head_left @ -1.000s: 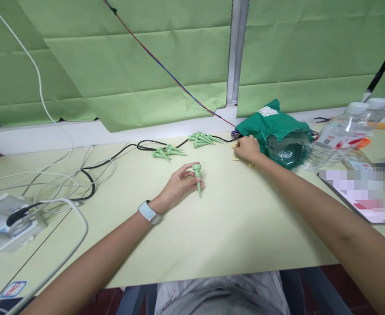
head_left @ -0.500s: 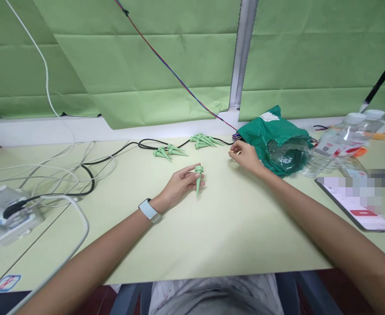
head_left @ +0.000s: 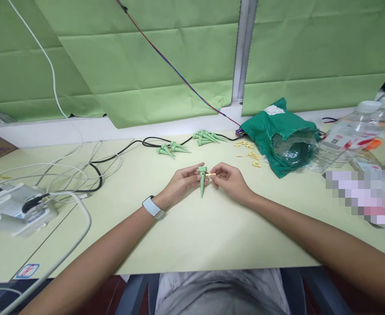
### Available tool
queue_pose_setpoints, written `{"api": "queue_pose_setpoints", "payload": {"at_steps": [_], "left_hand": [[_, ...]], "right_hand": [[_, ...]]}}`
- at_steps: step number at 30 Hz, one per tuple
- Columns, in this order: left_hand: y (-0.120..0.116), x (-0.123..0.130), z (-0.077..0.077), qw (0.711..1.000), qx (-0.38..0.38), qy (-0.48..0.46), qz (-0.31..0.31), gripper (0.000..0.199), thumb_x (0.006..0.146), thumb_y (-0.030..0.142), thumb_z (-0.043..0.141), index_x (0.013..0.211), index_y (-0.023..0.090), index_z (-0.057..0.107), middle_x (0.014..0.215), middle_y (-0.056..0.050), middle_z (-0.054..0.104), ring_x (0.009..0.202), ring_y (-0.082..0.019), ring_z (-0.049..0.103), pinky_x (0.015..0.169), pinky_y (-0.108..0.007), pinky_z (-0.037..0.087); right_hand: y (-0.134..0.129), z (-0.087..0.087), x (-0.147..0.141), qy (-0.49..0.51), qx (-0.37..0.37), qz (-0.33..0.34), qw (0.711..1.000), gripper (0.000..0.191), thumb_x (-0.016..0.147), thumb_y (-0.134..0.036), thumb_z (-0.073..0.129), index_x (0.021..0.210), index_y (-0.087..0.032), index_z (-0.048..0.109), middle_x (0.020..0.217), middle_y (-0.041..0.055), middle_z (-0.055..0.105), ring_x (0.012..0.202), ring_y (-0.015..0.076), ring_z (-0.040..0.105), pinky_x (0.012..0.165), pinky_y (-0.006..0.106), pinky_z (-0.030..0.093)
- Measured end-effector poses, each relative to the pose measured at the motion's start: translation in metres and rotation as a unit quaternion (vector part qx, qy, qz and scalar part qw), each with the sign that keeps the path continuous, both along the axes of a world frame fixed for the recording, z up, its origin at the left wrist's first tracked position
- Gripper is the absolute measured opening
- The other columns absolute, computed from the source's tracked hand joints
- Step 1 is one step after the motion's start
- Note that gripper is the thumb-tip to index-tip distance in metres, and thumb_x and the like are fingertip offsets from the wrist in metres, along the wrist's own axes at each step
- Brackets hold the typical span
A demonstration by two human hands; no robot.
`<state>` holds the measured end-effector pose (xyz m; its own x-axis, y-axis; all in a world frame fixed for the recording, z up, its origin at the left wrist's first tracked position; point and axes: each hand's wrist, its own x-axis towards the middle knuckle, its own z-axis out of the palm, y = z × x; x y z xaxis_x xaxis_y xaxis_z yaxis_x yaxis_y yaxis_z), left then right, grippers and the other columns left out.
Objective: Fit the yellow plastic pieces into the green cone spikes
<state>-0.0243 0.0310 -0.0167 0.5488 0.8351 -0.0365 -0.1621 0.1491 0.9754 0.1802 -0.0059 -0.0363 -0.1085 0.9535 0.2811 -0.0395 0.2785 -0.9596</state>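
My left hand (head_left: 181, 183) pinches a green plastic plant watering spike (head_left: 202, 181), its wide cap up and its point down, above the table. Close on its right, my right hand (head_left: 230, 181) grips a small yellow peg (head_left: 211, 174) between thumb and fingertips. The peg lies sideways, its left end at the spike's side below the cap; whether it sits in a hole I cannot tell. Behind the hands lie several more green spikes (head_left: 207, 137) in one group and a smaller group of spikes (head_left: 173, 148) to the left. Several loose yellow pegs (head_left: 253, 155) lie beyond my right hand.
A torn green plastic bag (head_left: 261, 127) rests at the back right, beside clear bottles (head_left: 343, 140) and a blurred-out flat device (head_left: 353, 192). At left are a white power strip (head_left: 31, 214) and tangled cables (head_left: 97, 175). A papered wall (head_left: 166, 57) stands behind.
My right hand has come left and nearer from the area by the green bag, bringing the yellow peg to the spike. My left hand still holds the spike in about the same place.
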Motion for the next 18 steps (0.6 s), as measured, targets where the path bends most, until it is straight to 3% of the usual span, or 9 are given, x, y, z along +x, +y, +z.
{"api": "queue_pose_setpoints", "payload": {"at_steps": [7,13,18], "left_hand": [[0.0002,0.0014,-0.0008,1.000,0.013,0.007,0.009,0.049,0.078,0.021,0.081,0.125,0.018,0.069,0.098,-0.009,0.076,0.099,-0.025,0.072,0.097,-0.045,0.053],[-0.0034,0.0040,0.0057,0.999,0.014,0.025,0.018,0.030,0.074,0.021,0.085,0.101,0.015,0.075,0.084,-0.004,0.073,0.081,-0.016,0.068,0.085,-0.032,0.053],[-0.0040,0.0022,0.0040,0.999,0.027,0.033,0.008,0.027,0.072,0.023,0.087,0.092,0.014,0.072,0.083,-0.005,0.073,0.078,-0.016,0.067,0.079,-0.030,0.053]], "right_hand": [[-0.0005,-0.0046,-0.0004,-0.012,0.027,-0.004,1.000,0.018,0.085,-0.036,0.070,0.093,-0.020,0.066,0.080,0.0018,0.068,0.072,0.0166,0.068,0.068,0.030,0.056],[-0.0010,-0.0035,0.0034,-0.066,0.075,-0.035,0.994,0.016,0.087,-0.035,0.069,0.089,-0.019,0.069,0.078,0.0023,0.068,0.069,0.0156,0.065,0.066,0.029,0.053],[-0.0034,-0.0031,0.0042,-0.077,0.088,-0.023,0.993,0.014,0.086,-0.032,0.069,0.087,-0.018,0.071,0.080,0.0042,0.071,0.069,0.0163,0.066,0.066,0.030,0.055]]}}
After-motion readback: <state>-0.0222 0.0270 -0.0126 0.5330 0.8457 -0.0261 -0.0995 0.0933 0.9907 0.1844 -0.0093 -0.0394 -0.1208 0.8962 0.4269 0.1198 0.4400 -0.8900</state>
